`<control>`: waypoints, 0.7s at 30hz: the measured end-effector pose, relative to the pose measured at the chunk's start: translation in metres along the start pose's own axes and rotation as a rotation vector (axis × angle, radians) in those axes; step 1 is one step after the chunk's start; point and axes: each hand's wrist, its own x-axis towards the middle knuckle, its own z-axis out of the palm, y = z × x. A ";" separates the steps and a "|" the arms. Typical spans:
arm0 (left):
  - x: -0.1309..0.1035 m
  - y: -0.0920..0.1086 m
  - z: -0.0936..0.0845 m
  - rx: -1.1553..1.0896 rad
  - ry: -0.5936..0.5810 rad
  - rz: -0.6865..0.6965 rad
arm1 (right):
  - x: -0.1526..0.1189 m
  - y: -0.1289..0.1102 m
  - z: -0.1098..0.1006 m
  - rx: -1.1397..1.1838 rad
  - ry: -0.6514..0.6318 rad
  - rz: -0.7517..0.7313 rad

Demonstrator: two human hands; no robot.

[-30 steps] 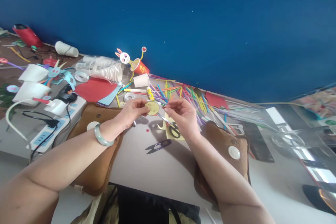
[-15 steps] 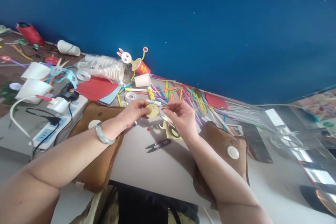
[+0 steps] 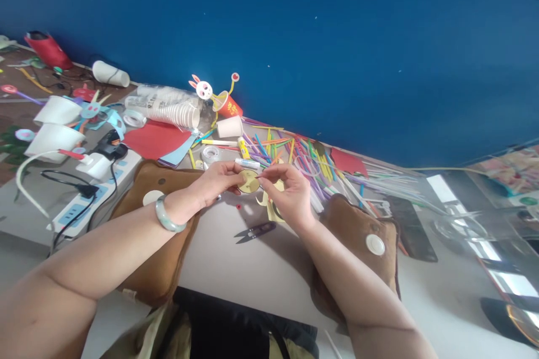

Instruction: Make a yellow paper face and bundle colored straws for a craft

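Observation:
My left hand point(image 3: 221, 182), with a bangle on the wrist, pinches the left edge of a round yellow disc point(image 3: 249, 182). Close by the disc's right edge is my right hand point(image 3: 290, 190), thumb and forefinger pressed together on something small and dark that I cannot make out. Beneath the right hand lie yellow paper scraps point(image 3: 273, 212), partly hidden by it. Thread snips point(image 3: 263, 230) rest on the table below the hands. A tiny red piece point(image 3: 238, 207) lies to their left.
Brown cushions point(image 3: 158, 269) point(image 3: 351, 230) flank the work spot. Coloured straws point(image 3: 298, 157), a stack of paper cups point(image 3: 168, 112), red paper point(image 3: 155, 140) and a rabbit-faced cup point(image 3: 227, 105) stand behind. A power strip point(image 3: 80, 207) with cables lies at left.
My right hand has come nearer the disc, its fingertips now at the disc's right edge. The disc has shifted slightly right and tilted. The view has moved a little.

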 end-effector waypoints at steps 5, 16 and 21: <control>0.000 -0.002 0.001 -0.043 0.002 -0.095 | -0.001 -0.001 0.000 -0.070 0.038 -0.050; -0.005 -0.002 0.008 -0.020 -0.056 -0.157 | -0.006 0.003 0.004 -0.293 0.031 -0.239; -0.006 -0.007 0.008 -0.036 -0.109 -0.112 | -0.003 0.007 0.004 -0.462 0.013 -0.383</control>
